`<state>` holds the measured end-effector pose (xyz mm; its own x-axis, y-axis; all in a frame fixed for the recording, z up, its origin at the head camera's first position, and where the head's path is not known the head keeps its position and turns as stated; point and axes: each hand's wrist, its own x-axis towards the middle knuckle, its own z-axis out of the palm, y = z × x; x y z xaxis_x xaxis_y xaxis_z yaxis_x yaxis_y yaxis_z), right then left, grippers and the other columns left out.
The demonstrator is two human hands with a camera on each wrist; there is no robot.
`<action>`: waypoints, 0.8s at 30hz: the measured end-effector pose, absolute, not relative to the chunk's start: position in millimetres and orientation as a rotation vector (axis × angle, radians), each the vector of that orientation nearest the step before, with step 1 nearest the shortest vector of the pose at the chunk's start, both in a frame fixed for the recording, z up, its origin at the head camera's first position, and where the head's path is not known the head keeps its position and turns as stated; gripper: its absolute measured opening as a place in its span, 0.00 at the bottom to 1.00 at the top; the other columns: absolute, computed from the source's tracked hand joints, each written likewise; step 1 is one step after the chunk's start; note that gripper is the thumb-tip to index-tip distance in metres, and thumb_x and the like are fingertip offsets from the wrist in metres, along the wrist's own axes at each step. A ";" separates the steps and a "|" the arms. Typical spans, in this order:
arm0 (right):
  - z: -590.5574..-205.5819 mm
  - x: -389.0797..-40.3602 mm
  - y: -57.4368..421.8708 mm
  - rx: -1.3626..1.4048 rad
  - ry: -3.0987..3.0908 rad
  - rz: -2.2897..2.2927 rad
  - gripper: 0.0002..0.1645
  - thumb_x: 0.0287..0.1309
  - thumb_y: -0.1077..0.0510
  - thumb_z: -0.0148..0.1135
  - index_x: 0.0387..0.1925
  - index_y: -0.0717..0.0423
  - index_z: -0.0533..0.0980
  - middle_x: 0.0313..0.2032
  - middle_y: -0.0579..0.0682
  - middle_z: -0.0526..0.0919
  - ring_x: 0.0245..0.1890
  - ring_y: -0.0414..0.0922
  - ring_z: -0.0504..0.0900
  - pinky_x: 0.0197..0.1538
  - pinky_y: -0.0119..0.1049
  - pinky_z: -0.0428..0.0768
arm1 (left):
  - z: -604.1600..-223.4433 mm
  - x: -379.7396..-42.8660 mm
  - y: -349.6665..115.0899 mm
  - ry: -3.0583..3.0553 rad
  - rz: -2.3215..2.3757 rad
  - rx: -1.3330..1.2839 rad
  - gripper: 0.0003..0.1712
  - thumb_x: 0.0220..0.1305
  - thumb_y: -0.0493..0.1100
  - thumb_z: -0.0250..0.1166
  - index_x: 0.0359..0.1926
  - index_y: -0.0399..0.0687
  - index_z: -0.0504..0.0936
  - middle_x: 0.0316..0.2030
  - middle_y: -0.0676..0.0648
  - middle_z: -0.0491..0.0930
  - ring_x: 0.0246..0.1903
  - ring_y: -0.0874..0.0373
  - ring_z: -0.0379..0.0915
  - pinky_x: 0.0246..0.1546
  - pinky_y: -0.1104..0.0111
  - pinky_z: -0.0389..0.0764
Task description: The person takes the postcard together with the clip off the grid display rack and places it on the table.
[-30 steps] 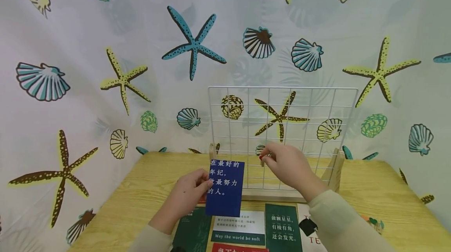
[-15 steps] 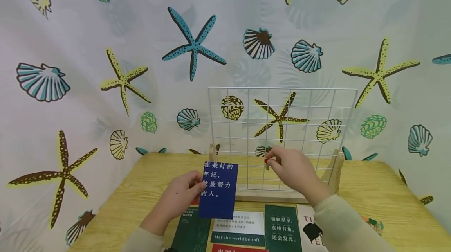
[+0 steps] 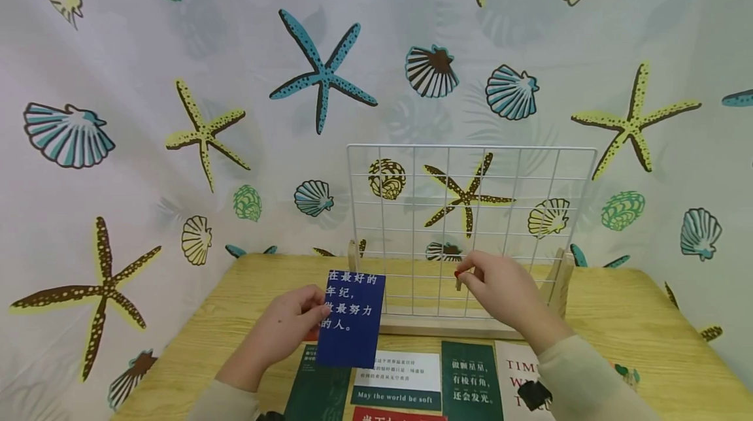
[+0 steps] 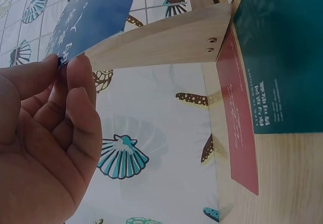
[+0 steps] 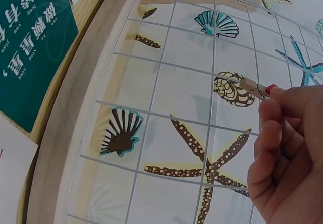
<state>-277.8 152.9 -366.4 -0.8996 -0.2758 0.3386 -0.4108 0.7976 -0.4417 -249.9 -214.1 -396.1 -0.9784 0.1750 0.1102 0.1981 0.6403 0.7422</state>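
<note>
My left hand [image 3: 288,326] pinches the left edge of a blue card [image 3: 351,336] with white Chinese writing, held upright over the table. Seen from the left wrist, thumb and finger meet at the edge of the blue card [image 4: 101,19]. In my right hand [image 3: 500,287] is a small wooden clothespin [image 3: 458,284] with a red decoration, pinched between thumb and fingertips. The right wrist view shows the clothespin [image 5: 251,87] pointing away from the fingers, in front of a white wire grid [image 5: 214,47]. That grid [image 3: 482,146] stands upright in a wooden base [image 3: 435,327].
Several printed cards lie before the stand, among them a green card [image 3: 470,382], a white and green card [image 3: 397,378] and a red card [image 3: 400,414]. A small green and orange item [image 3: 628,375] lies right of them. A patterned curtain [image 3: 376,48] hangs behind the wooden table [image 3: 647,336].
The left hand has moved a little left with the blue card. My right hand, still holding the clothespin, has shifted right and slightly down in front of the grid.
</note>
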 end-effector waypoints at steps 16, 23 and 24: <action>-382.3 -268.4 180.1 0.463 -2.748 0.866 0.06 0.71 0.50 0.61 0.41 0.44 0.82 0.21 0.41 0.75 0.19 0.43 0.69 0.24 0.40 0.69 | -399.4 -249.9 -246.4 -2.833 -1.383 -0.303 0.05 0.75 0.41 0.59 0.39 0.46 0.76 0.25 0.46 0.75 0.27 0.52 0.73 0.35 0.61 0.81; -387.7 -263.4 196.9 0.412 -2.737 0.915 0.06 0.71 0.49 0.61 0.42 0.44 0.82 0.20 0.43 0.73 0.17 0.43 0.67 0.22 0.38 0.67 | -407.0 -252.4 -260.7 -2.842 -1.368 -0.374 0.05 0.75 0.42 0.59 0.40 0.46 0.76 0.25 0.47 0.76 0.27 0.50 0.75 0.28 0.62 0.77; -388.1 -262.3 199.6 0.405 -2.736 0.921 0.07 0.71 0.49 0.61 0.42 0.44 0.82 0.19 0.44 0.72 0.17 0.43 0.66 0.21 0.38 0.67 | -408.7 -252.8 -263.3 -2.842 -1.373 -0.377 0.05 0.75 0.42 0.59 0.40 0.45 0.76 0.25 0.47 0.76 0.28 0.50 0.75 0.28 0.62 0.78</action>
<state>-262.3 199.6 -388.1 -0.9364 -0.1866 0.2972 -0.3283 0.7650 -0.5541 -252.8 -263.3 -408.7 -0.9712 0.2280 0.0694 0.1961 0.5986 0.7767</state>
